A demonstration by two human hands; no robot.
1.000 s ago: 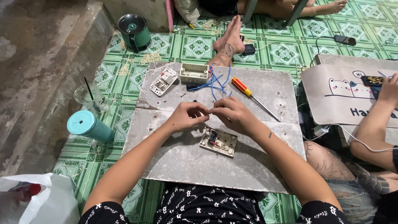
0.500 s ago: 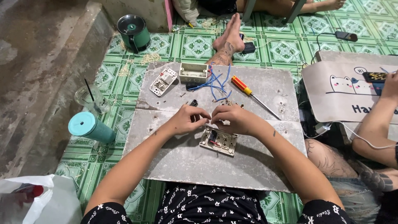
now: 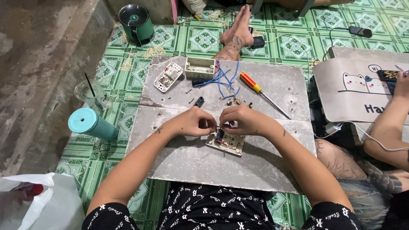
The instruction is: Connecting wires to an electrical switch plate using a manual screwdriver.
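My left hand (image 3: 197, 122) and my right hand (image 3: 241, 120) meet fingertip to fingertip just above a beige switch plate (image 3: 226, 143) that lies on a grey board (image 3: 187, 157). Both hands pinch something small over a dark module set in the plate; what sits between the fingers is too small to tell. Behind the hands lie a white switch plate (image 3: 168, 77), a beige wall box (image 3: 200, 67) with blue wires (image 3: 223, 80), and a red and yellow screwdriver (image 3: 263, 94). Small screws and brass bits (image 3: 235, 102) are scattered near the wires.
A teal tumbler (image 3: 90, 124) and a clear cup with a straw (image 3: 92, 94) stand left of the board. A green pot (image 3: 136, 20) sits at the back. Another person's arm (image 3: 385, 127) rests at right beside a cat-printed mat (image 3: 355, 85). Someone's foot (image 3: 237, 26) lies behind the board.
Both hands have come down and nearer to me, from over the board's middle seam to the beige switch plate, and their fingertips have closed together over it.
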